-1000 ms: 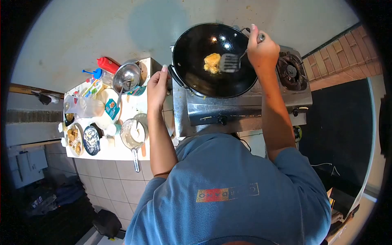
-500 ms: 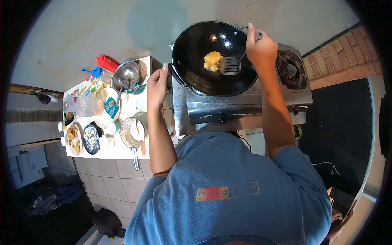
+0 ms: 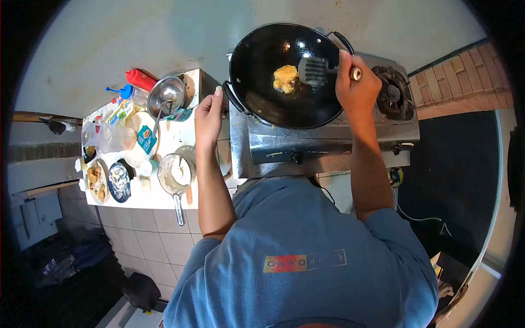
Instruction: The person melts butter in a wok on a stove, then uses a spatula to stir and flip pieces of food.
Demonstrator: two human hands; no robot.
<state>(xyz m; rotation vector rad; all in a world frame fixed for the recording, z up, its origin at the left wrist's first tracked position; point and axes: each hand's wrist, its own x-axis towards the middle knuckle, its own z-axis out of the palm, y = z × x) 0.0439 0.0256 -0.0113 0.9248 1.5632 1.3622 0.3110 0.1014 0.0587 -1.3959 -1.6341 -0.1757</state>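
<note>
A black wok (image 3: 262, 106) stands on the stove, with a golden, lumpy piece of fried food (image 3: 285, 78) near its middle. My right hand (image 3: 358, 85) is closed round the handle of a slotted spatula (image 3: 315, 71). The spatula's blade is above the wok, to the right of the food and apart from it. At the wok's left side, my left hand (image 3: 209, 117) is closed at the wok's loop handle (image 3: 235, 99), thumb up against it; its other fingers are partly hidden. The wok's right handle (image 3: 343, 41) is free, beyond my right hand.
Under the wok is a steel gas stove (image 3: 328, 143), with a second burner (image 3: 392, 93) at right. A white table (image 3: 145, 198) on the left holds a metal bowl (image 3: 166, 97), a floury saucepan (image 3: 174, 174), a dark floury bowl (image 3: 120, 182), a plate of food (image 3: 97, 181) and bottles.
My right hand has lowered and turned, lifting the spatula's blade up and away from the food. The food stays in place, and my left hand remains at the wok handle.
</note>
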